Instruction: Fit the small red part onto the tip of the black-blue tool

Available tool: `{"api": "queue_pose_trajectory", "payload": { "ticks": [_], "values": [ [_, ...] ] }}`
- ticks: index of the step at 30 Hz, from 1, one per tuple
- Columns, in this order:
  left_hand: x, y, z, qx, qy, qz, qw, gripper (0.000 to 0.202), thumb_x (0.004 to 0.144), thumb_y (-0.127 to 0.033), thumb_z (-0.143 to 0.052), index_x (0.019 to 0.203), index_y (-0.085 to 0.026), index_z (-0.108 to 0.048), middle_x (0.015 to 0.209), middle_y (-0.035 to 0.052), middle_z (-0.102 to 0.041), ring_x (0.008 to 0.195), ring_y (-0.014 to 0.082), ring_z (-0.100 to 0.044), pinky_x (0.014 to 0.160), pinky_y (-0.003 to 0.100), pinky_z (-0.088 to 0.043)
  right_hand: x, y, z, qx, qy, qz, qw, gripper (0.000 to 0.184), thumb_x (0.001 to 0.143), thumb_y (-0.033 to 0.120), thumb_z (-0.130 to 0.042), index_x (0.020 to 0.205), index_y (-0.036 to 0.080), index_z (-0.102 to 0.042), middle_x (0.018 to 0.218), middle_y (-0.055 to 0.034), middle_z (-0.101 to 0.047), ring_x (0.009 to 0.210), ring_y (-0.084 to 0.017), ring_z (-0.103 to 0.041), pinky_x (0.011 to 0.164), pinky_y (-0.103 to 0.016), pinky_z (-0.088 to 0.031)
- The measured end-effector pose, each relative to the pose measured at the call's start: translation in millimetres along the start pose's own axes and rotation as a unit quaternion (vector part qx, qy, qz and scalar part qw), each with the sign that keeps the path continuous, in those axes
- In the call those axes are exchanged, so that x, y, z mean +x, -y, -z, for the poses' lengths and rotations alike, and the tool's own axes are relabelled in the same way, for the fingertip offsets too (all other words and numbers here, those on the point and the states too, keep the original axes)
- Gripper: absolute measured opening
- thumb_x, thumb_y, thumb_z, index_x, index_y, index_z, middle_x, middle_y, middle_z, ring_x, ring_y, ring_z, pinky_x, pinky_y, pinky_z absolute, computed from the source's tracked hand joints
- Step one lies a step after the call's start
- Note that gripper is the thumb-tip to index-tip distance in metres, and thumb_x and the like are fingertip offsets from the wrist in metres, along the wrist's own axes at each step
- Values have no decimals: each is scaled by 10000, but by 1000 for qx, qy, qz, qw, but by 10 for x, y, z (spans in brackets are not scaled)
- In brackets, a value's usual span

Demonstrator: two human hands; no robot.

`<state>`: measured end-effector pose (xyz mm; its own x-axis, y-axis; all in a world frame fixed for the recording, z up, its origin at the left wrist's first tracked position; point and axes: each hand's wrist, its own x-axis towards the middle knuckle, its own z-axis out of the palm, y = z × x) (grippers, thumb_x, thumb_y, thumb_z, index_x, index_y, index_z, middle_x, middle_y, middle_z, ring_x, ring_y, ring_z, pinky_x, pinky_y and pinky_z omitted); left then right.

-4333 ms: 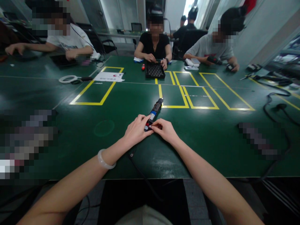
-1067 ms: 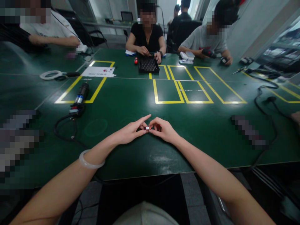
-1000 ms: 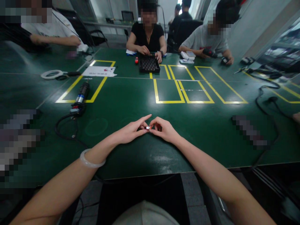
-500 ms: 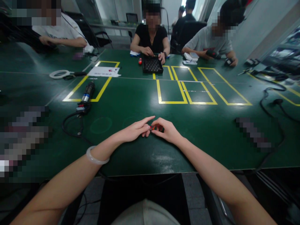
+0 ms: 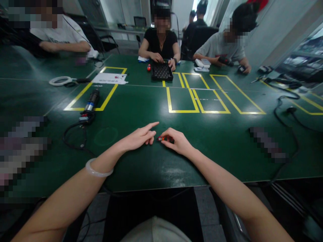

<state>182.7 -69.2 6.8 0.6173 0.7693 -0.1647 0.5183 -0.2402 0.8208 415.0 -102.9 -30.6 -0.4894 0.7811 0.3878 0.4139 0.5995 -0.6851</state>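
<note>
White bangle [image 5: 98, 170] is circling the L forearm [image 5: 75, 188], & past it the L hand [image 5: 137, 138] is half-curling over the bench [image 5: 146, 171], one finger [image 5: 152, 125] stretching out, can't tell if anything's in it; just beside, the R hand [image 5: 174, 139] is pinching a small red/orange part [image 5: 160, 138] btwn thumb & fingertips. Farther on at L, a dark tool [image 5: 90, 103] w/ blue band is lying across yellow tape [image 5: 72, 108]. Beyond, a person [image 5: 160, 42] in a black top is holding both hands at a black tray [image 5: 162, 72]
</note>
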Motion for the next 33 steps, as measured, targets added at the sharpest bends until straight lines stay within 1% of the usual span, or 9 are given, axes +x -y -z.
{"api": "queue_pose_trajectory", "payload": {
  "ticks": [3,5,7,9,13,17,23,28,33],
  "values": [
    [-42,259,458,190,-197,29,961,620,983,-489,-407,1510,-162,-406,1099,100,-654,994,227,-584,924,377,-452,4,-16,37,10,-31,-23,999,118,891,223,-639,1001,183,-642,863,-21,-621,675,-116,-542,666,-253,-460],
    [-132,509,822,315,-315,89,891,623,954,-476,-466,1448,-96,-478,1284,170,-581,1185,291,-508,1034,444,-399,12,-48,55,31,-51,-42,997,131,886,244,-647,1000,180,-649,815,-11,-625,643,-113,-530,638,-250,-452],
    [-268,762,1149,378,-378,174,827,692,922,-491,-517,1457,-56,-446,1396,225,-495,1266,352,-448,1059,516,-375,27,-87,66,55,-66,-64,994,143,889,271,-647,998,177,-655,787,-8,-635,621,-110,-525,612,-247,-443],
    [-418,978,1390,388,-392,258,793,773,885,-558,-551,1451,-46,-427,1445,258,-440,1272,400,-437,1017,567,-400,43,-121,71,73,-77,-85,991,155,894,298,-645,994,181,-658,793,-12,-653,618,-111,-526,600,-246,-441],
    [-599,1265,1620,343,-308,376,804,825,845,-684,-516,1414,-90,-455,1388,242,-485,1137,380,-513,863,545,-488,44,-160,71,105,-100,-113,983,175,901,339,-637,992,190,-648,830,-24,-676,652,-119,-555,617,-254,-459],
    [-590,1380,1685,340,-292,402,798,724,832,-645,-538,1389,-185,-505,1277,148,-561,993,299,-550,800,471,-508,5,-169,69,143,-107,-124,976,198,910,364,-629,1008,192,-638,832,-21,-668,652,-116,-560,630,-259,-462],
    [-536,1289,1608,357,-313,391,788,730,832,-621,-537,1400,-163,-512,1269,162,-547,999,304,-554,790,439,-507,-9,-173,91,117,-114,-119,979,176,915,351,-624,993,194,-639,839,-20,-647,672,-122,-543,635,-265,-442],
    [-456,1062,1366,355,-323,361,800,723,834,-612,-549,1361,-117,-541,1244,194,-546,1060,342,-559,837,469,-507,7,-178,88,70,-118,-108,985,144,907,321,-628,969,193,-651,861,-26,-631,685,-127,-532,646,-272,-435],
    [-269,804,980,385,-296,288,826,733,839,-593,-555,1407,-132,-505,1252,208,-535,1117,374,-552,868,491,-507,25,-181,72,71,-107,-116,985,160,901,322,-632,977,183,-655,852,-30,-639,692,-135,-543,648,-274,-439]
  ]
}}
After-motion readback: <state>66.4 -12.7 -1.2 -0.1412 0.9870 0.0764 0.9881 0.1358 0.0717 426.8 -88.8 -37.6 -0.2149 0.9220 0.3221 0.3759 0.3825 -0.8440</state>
